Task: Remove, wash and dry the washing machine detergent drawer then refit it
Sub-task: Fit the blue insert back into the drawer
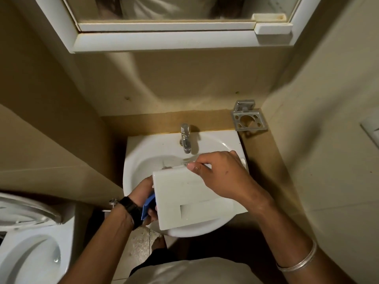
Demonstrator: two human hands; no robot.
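Note:
The white detergent drawer (184, 195) is held over the white basin (143, 160), its flat front panel with a recessed handle facing up at me. My right hand (221, 177) grips the drawer's far upper edge, thumb on the panel and fingers curled over the back. My left hand (143, 193) holds the drawer's left side, mostly hidden behind it, with a blue plastic part (147, 208) against its palm. A black watch sits on that wrist. The drawer's body behind the panel is out of sight.
A chrome tap (185, 138) stands at the back of the basin. A metal cup holder (248, 119) is fixed on the wall at right. A toilet (30, 242) with raised seat sits at lower left. A mirrored cabinet (174, 33) hangs above. Walls close in on both sides.

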